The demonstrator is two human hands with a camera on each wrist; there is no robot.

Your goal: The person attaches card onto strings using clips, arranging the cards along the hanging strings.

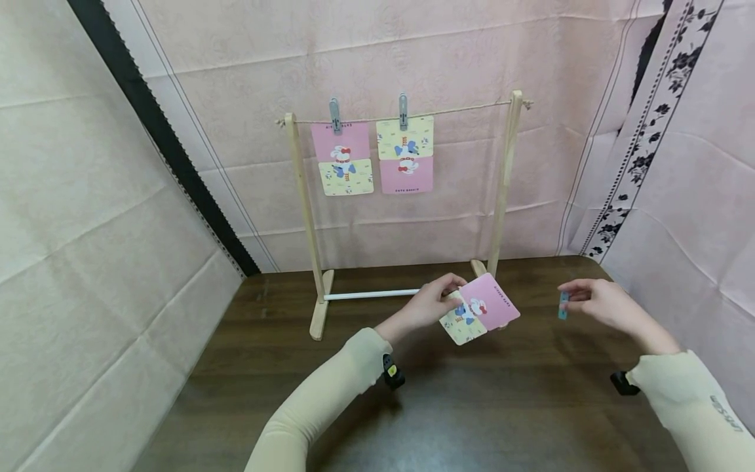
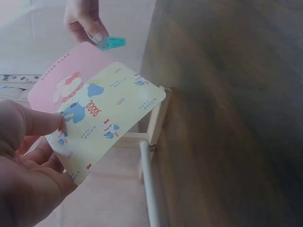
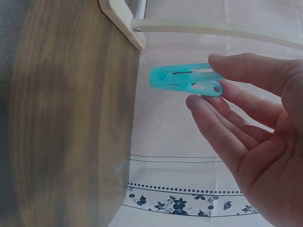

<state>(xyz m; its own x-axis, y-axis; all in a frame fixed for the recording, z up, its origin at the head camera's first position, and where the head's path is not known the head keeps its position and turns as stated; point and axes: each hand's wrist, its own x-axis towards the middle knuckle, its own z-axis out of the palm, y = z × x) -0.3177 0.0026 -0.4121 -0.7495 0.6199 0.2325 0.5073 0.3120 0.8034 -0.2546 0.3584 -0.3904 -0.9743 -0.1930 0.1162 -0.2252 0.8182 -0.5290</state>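
Note:
A pink and yellow cartoon card (image 1: 488, 301) is pinched by one end in my left hand (image 1: 433, 303), tilted above the table. Its pink half points toward the right. In the left wrist view the thumb lies on the card's (image 2: 102, 111) yellow half. My right hand (image 1: 601, 305), off to the right, pinches a turquoise clothespin (image 1: 563, 305) between thumb and fingers. The right wrist view shows the clothespin (image 3: 184, 79) held by its handle end, jaws pointing away from the hand. Card and clothespin are apart.
Behind the hands stands a wooden rack (image 1: 505, 183) with a string (image 1: 466, 109) across its top. Two similar cards, a left one (image 1: 345, 177) and a right one (image 1: 407, 174), hang there from grey-blue clothespins. A white bar (image 1: 371, 294) joins the feet on the brown table (image 1: 472, 413).

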